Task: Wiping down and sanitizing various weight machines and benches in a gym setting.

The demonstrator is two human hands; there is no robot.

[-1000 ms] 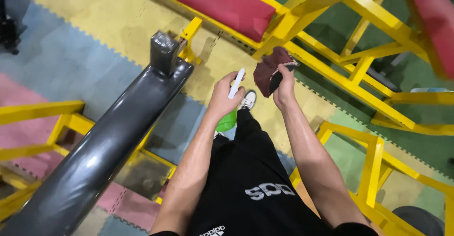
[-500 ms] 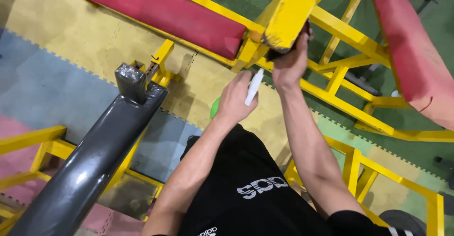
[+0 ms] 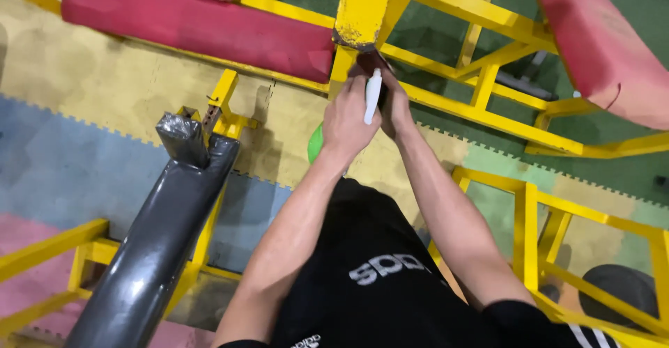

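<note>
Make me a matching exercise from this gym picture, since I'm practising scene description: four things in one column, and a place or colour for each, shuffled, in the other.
Things:
1. spray bottle
2. dark red cloth
3. grey padded bench
4. red pad

Places or colours:
A. far left, wrapped at its tip
B. held in the left hand, green body with a white top
C. pressed by the right hand under the yellow post
D. on the yellow frame, upper left

Pairs: 1-B, 2-C, 3-A, 4-D
</note>
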